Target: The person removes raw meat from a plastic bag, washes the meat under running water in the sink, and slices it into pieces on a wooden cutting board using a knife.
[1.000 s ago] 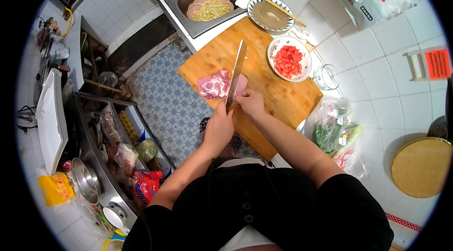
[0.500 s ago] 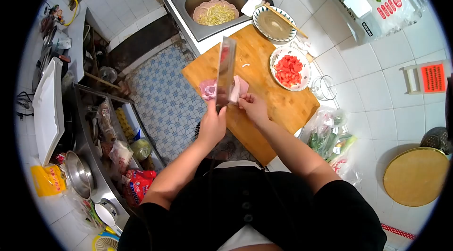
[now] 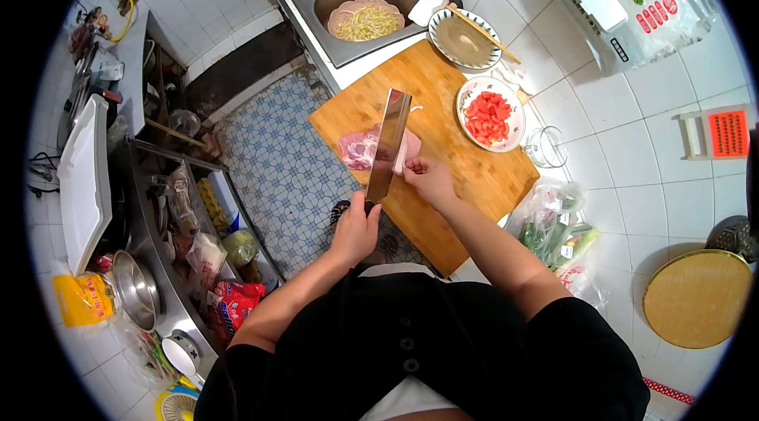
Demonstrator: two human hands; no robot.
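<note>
My left hand is closed round the handle of a cleaver. The broad blade lies over a piece of raw pink meat on the wooden cutting board and hides its middle. Just right of the blade, the fingers of my right hand pinch the lower end of a pale slice of meat. A small white scrap rests on the board above the meat.
A bowl of chopped red pieces stands on the board's right. Behind are a patterned plate with chopsticks and the double sink. A glass and bagged vegetables lie to the right.
The cleaver has come down a little toward me and its blade now leans to the right. My left hand has lowered with it, while my right hand stays beside the meat.
</note>
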